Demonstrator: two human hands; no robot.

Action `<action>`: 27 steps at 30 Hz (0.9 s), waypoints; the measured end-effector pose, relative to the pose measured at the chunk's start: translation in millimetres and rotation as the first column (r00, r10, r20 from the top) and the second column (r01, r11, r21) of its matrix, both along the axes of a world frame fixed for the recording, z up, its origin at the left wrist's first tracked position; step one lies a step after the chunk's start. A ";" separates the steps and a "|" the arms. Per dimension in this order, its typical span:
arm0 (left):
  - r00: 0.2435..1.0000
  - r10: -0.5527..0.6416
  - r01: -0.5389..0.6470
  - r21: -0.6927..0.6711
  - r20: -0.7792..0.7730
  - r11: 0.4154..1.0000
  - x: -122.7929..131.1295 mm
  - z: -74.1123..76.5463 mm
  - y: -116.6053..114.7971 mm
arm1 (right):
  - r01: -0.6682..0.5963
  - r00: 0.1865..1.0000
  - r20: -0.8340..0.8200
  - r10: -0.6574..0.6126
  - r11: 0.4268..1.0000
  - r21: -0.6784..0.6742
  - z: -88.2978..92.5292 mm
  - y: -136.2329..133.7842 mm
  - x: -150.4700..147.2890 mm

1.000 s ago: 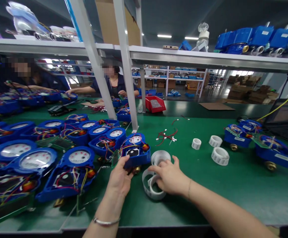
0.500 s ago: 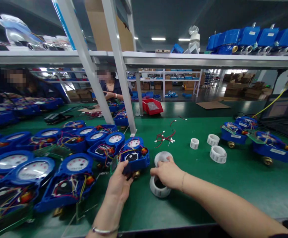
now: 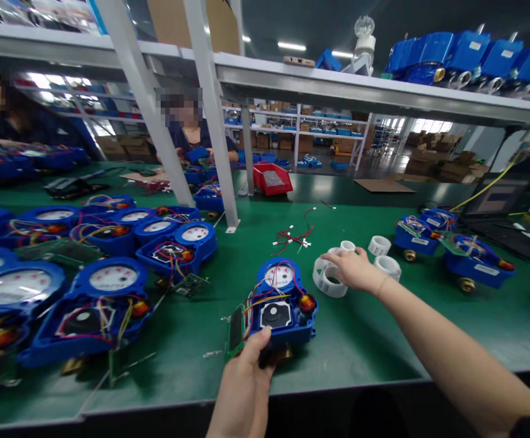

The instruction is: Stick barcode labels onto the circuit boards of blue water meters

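Left hand (image 3: 246, 380) gripping a blue meter (image 3: 271, 295), right hand (image 3: 356, 269) at some rolls of labels (image 3: 322, 283)

The hands are apart; the left has its thumb over the near edge of the meter, which is at the front of the green table (image 3: 365, 350), dial up, with a circuit board (image 3: 235, 331) at its left side; the right reaches over the rolls beyond it, though whether its fingers are closed on one I cannot tell; other meters (image 3: 89, 310) crowd the left, and loose wires (image 3: 294, 237) lie farther back
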State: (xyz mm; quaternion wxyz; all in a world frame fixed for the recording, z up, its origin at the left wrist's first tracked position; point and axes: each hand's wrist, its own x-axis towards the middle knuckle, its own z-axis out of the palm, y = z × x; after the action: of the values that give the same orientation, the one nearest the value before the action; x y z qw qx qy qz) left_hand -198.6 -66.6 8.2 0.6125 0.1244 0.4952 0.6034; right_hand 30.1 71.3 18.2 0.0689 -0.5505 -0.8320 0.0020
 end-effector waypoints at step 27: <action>0.920 -0.095 0.173 0.178 -0.381 0.969 4.4 -14.8 -27.3 | -0.632 0.635 -0.572 0.520 0.775 0.003 59.5 -84.9 -103.8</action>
State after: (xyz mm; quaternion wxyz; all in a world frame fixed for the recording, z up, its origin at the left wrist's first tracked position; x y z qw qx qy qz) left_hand -194.2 -93.9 -6.5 0.5319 0.3328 0.5262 0.5739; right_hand -73.7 -13.6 77.7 0.2417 -0.2342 -0.9044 0.2621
